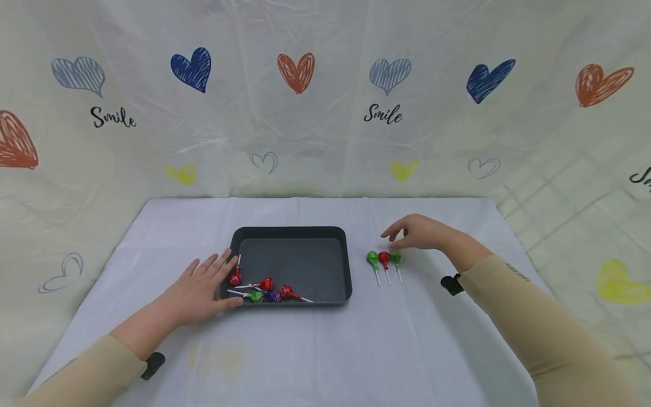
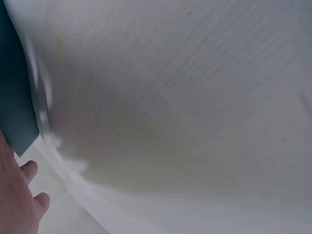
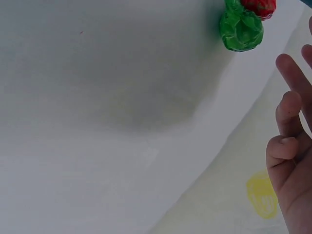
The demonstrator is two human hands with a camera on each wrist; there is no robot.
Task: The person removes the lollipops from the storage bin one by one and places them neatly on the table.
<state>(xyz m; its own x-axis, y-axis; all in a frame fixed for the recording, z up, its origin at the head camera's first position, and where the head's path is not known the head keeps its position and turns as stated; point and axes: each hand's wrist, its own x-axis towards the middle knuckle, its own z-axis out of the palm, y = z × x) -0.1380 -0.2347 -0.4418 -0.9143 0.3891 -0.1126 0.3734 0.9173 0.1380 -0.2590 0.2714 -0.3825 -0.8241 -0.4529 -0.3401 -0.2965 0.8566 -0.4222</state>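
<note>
A dark grey baking tray (image 1: 295,263) lies on the white-covered table. Several wrapped lollipops are gathered along its near and left sides, among them a green one (image 1: 256,297), a purple one (image 1: 273,297) and a red one (image 1: 286,291). My left hand (image 1: 198,291), fingers spread and fairly straight, rests at the tray's left edge. To the right of the tray three lollipops lie side by side: green (image 1: 372,258), red (image 1: 384,257) and green (image 1: 395,257). Just behind them hovers my right hand (image 1: 422,232), fingers loosely bent and holding nothing; the right wrist view shows a gap to the green wrapper (image 3: 241,31).
White cloth (image 1: 325,356) covers the table. Behind it hangs a pale backdrop (image 1: 330,130) printed with hearts and the word Smile. A dark wrist-camera piece (image 1: 152,366) shows at the left cuff, another (image 1: 451,284) at the right.
</note>
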